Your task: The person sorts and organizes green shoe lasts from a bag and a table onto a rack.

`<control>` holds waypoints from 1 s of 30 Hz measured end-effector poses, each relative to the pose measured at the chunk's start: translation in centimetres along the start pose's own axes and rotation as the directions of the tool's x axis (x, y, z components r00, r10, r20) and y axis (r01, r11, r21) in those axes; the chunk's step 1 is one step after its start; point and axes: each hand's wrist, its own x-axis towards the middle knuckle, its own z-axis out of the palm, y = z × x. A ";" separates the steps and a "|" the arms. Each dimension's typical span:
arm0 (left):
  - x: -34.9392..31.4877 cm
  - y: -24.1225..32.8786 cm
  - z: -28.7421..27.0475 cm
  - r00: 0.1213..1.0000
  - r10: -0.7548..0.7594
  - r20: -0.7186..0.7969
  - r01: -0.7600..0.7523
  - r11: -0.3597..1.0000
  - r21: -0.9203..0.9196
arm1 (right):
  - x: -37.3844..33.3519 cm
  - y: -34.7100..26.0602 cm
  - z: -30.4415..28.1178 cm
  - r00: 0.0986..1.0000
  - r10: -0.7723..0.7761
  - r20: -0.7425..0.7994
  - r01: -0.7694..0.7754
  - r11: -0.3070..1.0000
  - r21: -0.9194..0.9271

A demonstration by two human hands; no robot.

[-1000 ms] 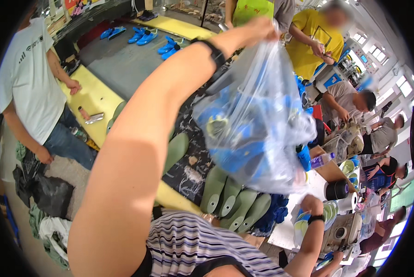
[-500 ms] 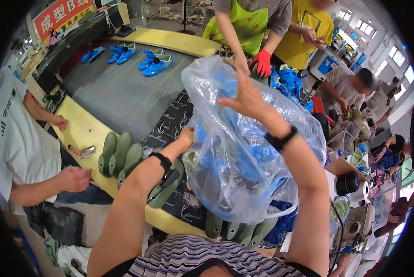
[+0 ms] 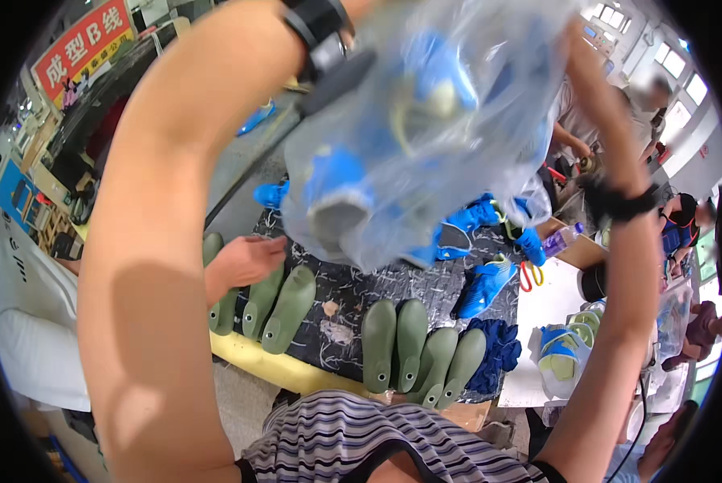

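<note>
A clear plastic bag [image 3: 490, 161] of blue shoes is raised and tilted above the bench, smeared by motion. My left hand [image 3: 362, 10], cut off by the top edge, is at the bag's upper left. On its right side, my right hand [image 3: 574, 48] has hold of the plastic; the fingers of both hands are largely hidden. One blue shoe [image 3: 337, 181] hangs low in the bag, another [image 3: 440, 72] higher up. Under the bag, a blue shoe [image 3: 487, 286] and several more [image 3: 473, 213] lie on the black bench top [image 3: 341, 282].
Green shoe lasts [image 3: 379, 342] stand along the bench's near edge, with more lasts [image 3: 288, 310] to the left. A co-worker's hand [image 3: 244, 264] reaches in beside those. Dark blue cloth [image 3: 496, 354], red-handled scissors [image 3: 527, 276] and a purple bottle [image 3: 562, 240] are at the right.
Both my arms have risen, lifting the bag up off the bench. Blue shoes and the black bench top now show beneath it. The co-worker's hand at left has moved in toward the lasts.
</note>
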 end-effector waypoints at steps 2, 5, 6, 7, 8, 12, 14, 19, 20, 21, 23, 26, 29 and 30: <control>7.8 8.9 9.8 0.990 0.135 0.048 -0.131 0.988 -0.077 | -6.1 -0.2 4.2 0.986 -0.076 -0.146 0.097 0.985 0.142; 11.3 16.7 14.0 0.949 0.293 0.120 -0.264 0.941 -0.212 | -6.1 4.6 4.0 0.939 0.341 0.043 -0.322 0.917 -0.234; 10.9 19.2 15.0 0.923 0.354 0.151 -0.310 0.917 -0.251 | -6.0 7.6 4.4 0.871 0.489 0.053 -0.442 0.826 -0.350; 9.7 20.7 15.0 0.887 0.421 0.187 -0.352 0.882 -0.314 | -6.8 11.7 3.8 0.765 0.643 0.031 -0.558 0.686 -0.467; 10.1 24.2 15.9 0.830 0.518 0.205 -0.420 0.824 -0.380 | -7.6 18.4 -0.2 0.908 0.310 -0.281 -0.415 0.750 -0.514; 1.0 24.4 3.9 0.997 0.077 0.016 -0.074 0.991 -0.113 | -4.8 9.0 -6.4 0.916 -0.206 -0.343 -0.084 0.739 -0.669; -1.3 20.0 1.4 0.995 -0.090 0.044 0.083 0.988 0.132 | -5.1 11.1 -4.3 0.845 -0.534 0.019 0.401 0.612 -0.682; -7.2 12.3 6.3 0.972 -0.186 0.145 0.145 0.956 0.254 | -4.6 14.4 -5.1 0.885 -0.461 0.055 0.275 0.425 -0.862; -7.7 14.0 8.0 0.991 -0.086 0.105 0.065 0.980 0.189 | -5.9 12.4 -7.7 0.919 -0.341 0.197 0.368 0.563 -0.740; -8.1 16.2 9.0 0.999 0.008 0.041 -0.014 0.989 0.147 | -6.6 4.8 -4.7 0.900 -0.259 0.351 0.426 0.697 -0.577; -3.9 14.6 11.5 0.975 0.213 0.057 -0.192 0.947 -0.257 | -8.6 0.8 -2.7 0.871 -0.354 0.342 0.365 0.930 0.033; -0.2 11.7 17.4 0.981 0.097 -0.171 -0.161 0.892 -0.422 | -12.9 -1.4 -2.2 0.881 -0.427 0.204 -0.110 0.236 0.966; 7.6 13.7 14.0 0.951 0.229 -0.209 -0.286 0.906 -0.311 | -18.6 2.3 -6.4 0.959 0.160 0.234 -0.284 0.582 0.762; 13.5 15.2 8.1 0.930 0.272 -0.248 -0.314 0.937 -0.152 | -20.3 5.1 -4.1 0.907 0.305 0.291 -0.422 0.660 0.622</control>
